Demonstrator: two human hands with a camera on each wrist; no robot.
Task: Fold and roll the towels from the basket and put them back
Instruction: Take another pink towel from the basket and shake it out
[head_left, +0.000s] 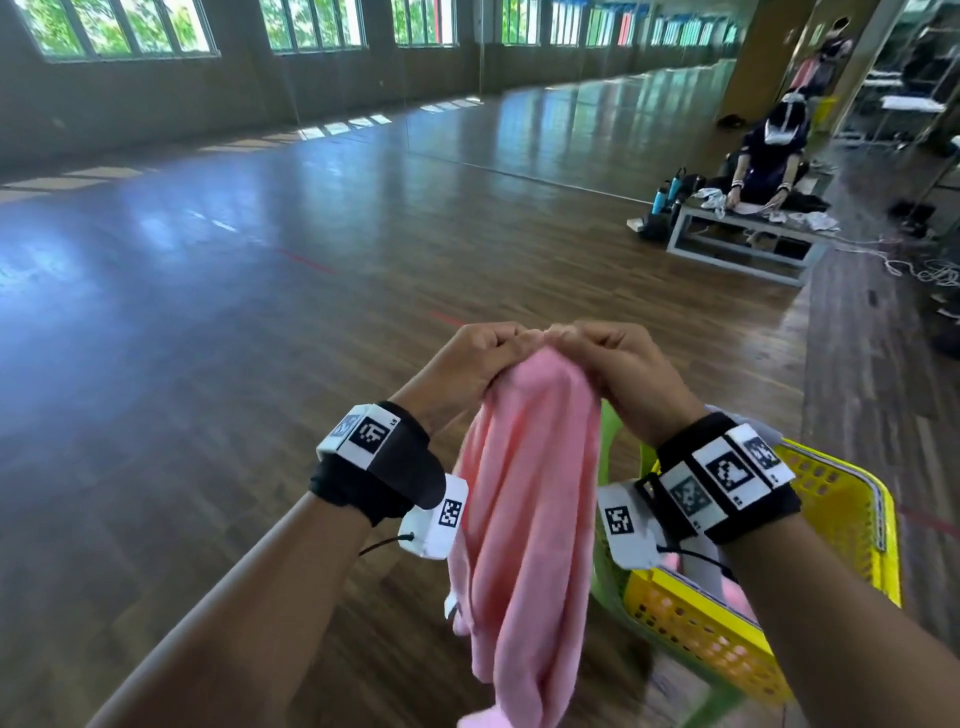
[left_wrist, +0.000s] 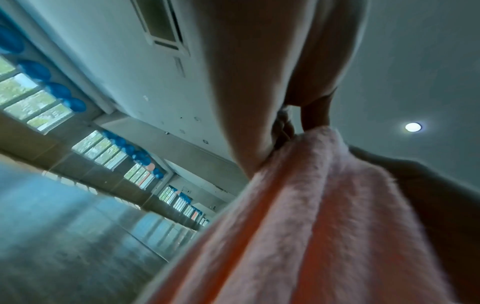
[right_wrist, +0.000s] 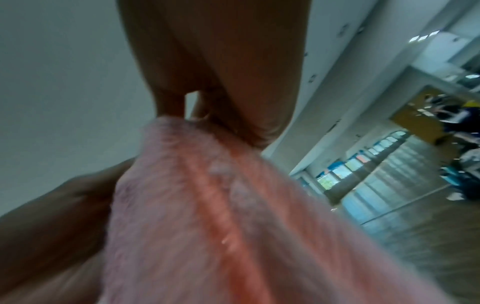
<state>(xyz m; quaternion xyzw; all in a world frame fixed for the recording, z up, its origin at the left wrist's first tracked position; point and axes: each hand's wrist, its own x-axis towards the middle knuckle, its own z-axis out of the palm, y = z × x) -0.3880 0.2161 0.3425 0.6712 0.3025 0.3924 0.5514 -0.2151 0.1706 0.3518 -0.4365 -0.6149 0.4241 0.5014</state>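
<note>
Right now both hands meet at one spot, knuckles touching. Left hand (head_left: 470, 358) and right hand (head_left: 615, 364) each have fingers curled tight onto the top of the pink towel (head_left: 524, 509), pinching it w/ fingertips; wrist views confirm the pinch, left-hand fingers (left_wrist: 315, 115) biting the fluffy top edge, and right-hand fingers (right_wrist: 168, 102) doing the same from the other side.

From the hands outward: the towel hangs straight down below them, bunched into long vertical folds, long axis vertical, its lower end running out of the bottom of the head view. So the cloth lies directly under both hands, between the forearms, w/ neither hand nearer than the other; they share the same gripped point, or nearly.

Below and to the right of the right hand, under its wrist, sits the yellow basket (head_left: 836, 499) on the floor (head_left: 260, 291), w/ a green basket (head_left: 608, 571) nested round it; pink and grey cloth shows inside, can't tell how many pcs.

Judgement: the towel isn't spread yet, so nothing folded so far on this one. Next move prob. hinges on the hands parting sideways along the top edge to open it flat; since the hands grip so close together, each would need to slide outward to a corner w/o dropping it.
</note>
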